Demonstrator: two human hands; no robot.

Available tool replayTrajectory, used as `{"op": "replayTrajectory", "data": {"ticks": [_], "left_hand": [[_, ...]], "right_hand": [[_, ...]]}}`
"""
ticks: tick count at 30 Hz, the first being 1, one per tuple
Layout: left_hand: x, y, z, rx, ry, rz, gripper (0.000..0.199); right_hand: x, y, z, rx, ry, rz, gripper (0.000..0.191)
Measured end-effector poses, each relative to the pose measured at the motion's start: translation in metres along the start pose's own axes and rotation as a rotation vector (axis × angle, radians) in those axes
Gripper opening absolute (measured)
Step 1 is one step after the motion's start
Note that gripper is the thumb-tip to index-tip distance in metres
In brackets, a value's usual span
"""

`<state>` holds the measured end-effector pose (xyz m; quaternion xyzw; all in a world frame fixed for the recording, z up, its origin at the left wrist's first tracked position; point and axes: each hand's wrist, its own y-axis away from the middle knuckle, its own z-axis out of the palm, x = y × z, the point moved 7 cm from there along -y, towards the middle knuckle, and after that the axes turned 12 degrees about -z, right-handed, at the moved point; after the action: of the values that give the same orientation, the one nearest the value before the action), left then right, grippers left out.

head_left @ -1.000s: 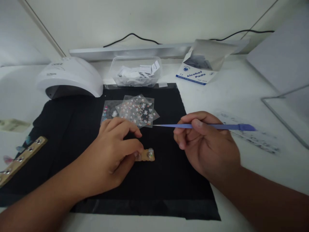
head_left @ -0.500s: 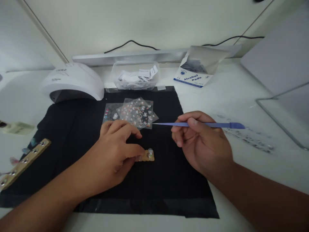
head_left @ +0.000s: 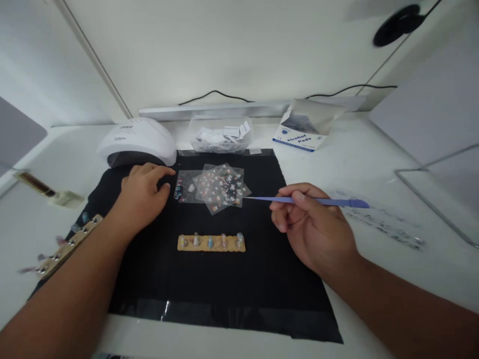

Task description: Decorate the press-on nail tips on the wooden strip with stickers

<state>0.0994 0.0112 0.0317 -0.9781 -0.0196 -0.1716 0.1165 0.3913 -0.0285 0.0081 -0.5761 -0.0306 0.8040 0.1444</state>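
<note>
My right hand [head_left: 312, 224] grips a slim purple pointed tool [head_left: 329, 202] between thumb and fingers. Its thin tip points left, near the lower right edge of overlapping transparent sticker sheets [head_left: 220, 187]. My left hand [head_left: 144, 197] is open and holds nothing, its fingers loosely bent just left of those sheets and in front of the white nail lamp [head_left: 138, 142]. Between the hands, nearer to me, a tan strip [head_left: 204, 248] lies on the black mat [head_left: 258, 279]. Several small decorated nail tips [head_left: 210, 242] stand on this strip in a row.
Beyond the left forearm lies a second tan strip [head_left: 71, 244] with nail tips, and a small bottle [head_left: 67, 198] with a gold cap. A clear tub of packets [head_left: 220, 137] and an alcohol pads box [head_left: 299, 132] stand behind. A metal frame [head_left: 430, 204] is at right.
My left hand has let go of the tan strip and moved left and away from me, uncovering the nail tips. The right hand still holds the purple tool. The view has shifted.
</note>
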Motion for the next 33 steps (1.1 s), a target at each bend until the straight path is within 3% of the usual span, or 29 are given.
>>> {"op": "replayTrajectory", "data": {"ticks": [4, 9, 14, 25, 33], "left_hand": [[0.006, 0.001, 0.014, -0.081, -0.051, -0.025, 0.041], [0.015, 0.005, 0.031, -0.193, -0.138, -0.043, 0.073], [0.006, 0.004, 0.038, -0.247, -0.199, -0.118, 0.077], [0.001, 0.004, 0.024, -0.214, -0.175, -0.229, 0.060], [0.000, 0.001, 0.023, -0.190, -0.088, -0.209, 0.035]], "right_hand": [[-0.002, 0.000, 0.001, -0.021, 0.017, -0.001, 0.007], [-0.003, 0.000, 0.001, -0.029, 0.031, 0.001, 0.008], [-0.003, 0.001, 0.001, -0.031, 0.031, 0.012, 0.008], [-0.005, 0.004, -0.001, -0.022, 0.020, 0.023, 0.008], [-0.005, 0.005, 0.000, -0.043, 0.029, 0.033, 0.009]]}}
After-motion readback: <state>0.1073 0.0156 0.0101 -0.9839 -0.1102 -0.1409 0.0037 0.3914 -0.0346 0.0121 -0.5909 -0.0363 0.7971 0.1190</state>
